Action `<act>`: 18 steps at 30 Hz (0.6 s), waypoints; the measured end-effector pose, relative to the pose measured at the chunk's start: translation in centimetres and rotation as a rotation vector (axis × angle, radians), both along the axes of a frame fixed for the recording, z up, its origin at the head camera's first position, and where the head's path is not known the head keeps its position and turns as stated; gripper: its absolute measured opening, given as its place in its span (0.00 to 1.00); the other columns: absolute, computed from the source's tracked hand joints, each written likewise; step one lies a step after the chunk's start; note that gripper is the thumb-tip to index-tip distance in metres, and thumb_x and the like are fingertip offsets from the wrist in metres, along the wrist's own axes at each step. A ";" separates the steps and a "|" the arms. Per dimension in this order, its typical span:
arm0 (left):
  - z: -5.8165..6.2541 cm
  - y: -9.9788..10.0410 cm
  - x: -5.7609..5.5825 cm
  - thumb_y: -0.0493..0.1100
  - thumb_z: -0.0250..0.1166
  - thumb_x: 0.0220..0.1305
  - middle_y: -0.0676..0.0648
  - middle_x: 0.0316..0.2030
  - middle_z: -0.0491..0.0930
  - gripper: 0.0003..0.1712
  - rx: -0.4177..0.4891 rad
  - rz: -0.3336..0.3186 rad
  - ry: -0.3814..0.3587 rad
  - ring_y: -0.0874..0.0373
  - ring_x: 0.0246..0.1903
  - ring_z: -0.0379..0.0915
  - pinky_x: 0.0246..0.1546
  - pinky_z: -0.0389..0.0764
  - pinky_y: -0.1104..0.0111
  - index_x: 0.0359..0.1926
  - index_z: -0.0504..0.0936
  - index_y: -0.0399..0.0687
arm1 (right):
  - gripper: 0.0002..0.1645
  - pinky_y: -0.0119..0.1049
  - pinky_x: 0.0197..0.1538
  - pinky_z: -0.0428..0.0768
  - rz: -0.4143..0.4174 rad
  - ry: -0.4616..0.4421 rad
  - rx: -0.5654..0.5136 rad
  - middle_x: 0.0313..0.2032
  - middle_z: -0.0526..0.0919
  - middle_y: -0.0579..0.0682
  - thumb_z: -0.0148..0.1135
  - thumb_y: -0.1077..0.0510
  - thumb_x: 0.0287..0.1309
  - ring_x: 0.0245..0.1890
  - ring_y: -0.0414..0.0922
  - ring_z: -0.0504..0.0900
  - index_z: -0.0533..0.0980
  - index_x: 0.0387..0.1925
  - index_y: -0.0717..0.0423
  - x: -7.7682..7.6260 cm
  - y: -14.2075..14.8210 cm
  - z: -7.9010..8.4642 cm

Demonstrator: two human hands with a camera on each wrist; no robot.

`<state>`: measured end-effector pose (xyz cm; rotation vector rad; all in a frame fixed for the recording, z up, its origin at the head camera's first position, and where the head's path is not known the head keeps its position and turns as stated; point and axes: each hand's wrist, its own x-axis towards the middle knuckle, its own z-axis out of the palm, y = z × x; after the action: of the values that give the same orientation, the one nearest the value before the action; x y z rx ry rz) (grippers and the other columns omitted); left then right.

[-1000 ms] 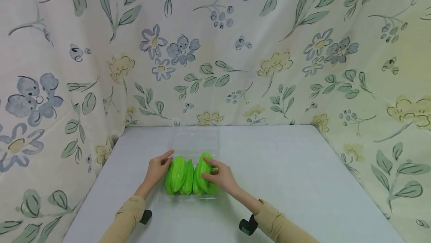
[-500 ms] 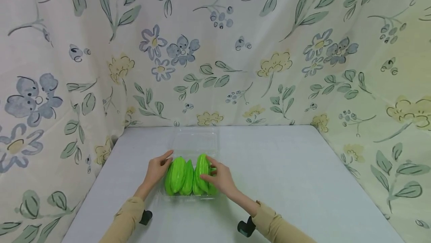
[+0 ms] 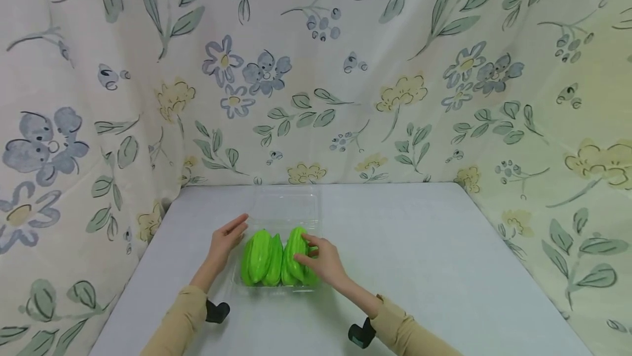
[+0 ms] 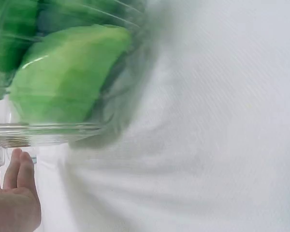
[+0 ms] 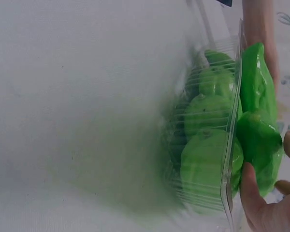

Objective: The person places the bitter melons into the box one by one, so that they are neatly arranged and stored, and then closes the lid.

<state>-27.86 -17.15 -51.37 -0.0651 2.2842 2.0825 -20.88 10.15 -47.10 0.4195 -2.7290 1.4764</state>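
Observation:
Several long, bright green ridged fruits (image 3: 260, 257) fill a clear plastic clamshell box (image 3: 276, 288), some piled above its rim. My right hand (image 3: 324, 260) holds the upper fruit (image 3: 296, 252) on the right side, thumb on its near side and fingers round the other. In the right wrist view this fruit (image 5: 259, 150) sits above the box rim, between thumb and fingers. My left hand (image 3: 224, 241) is beside the box's left side, fingers straight and apart from the fruits. The left wrist view catches that hand (image 4: 17, 198) just beyond the box wall (image 4: 43, 130).
The box's clear lid (image 3: 286, 205) lies folded back toward the far edge of the white table (image 3: 405, 246). Floral cloth (image 3: 321, 71) hangs behind the table and along both sides. Black wrist cameras (image 3: 362, 333) sit at both cuffs.
My left hand has drawn off the box to the left. The right hand has shifted slightly left and down with its fruit, which now rests among the others.

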 end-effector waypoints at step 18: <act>2.1 -1.5 -2.7 0.47 0.46 0.74 0.30 0.70 0.52 0.33 -0.143 -0.155 -0.254 0.43 0.64 0.64 0.54 0.75 0.69 0.71 0.50 0.32 | 0.36 0.51 0.62 0.69 -0.283 -0.403 -0.393 0.66 0.61 0.68 0.47 0.50 0.70 0.65 0.63 0.63 0.55 0.69 0.68 -6.4 2.7 -1.0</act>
<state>-30.54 -18.66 -49.32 -0.1445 2.2037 1.7260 -27.26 12.82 -48.09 -0.2912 -2.5016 2.1229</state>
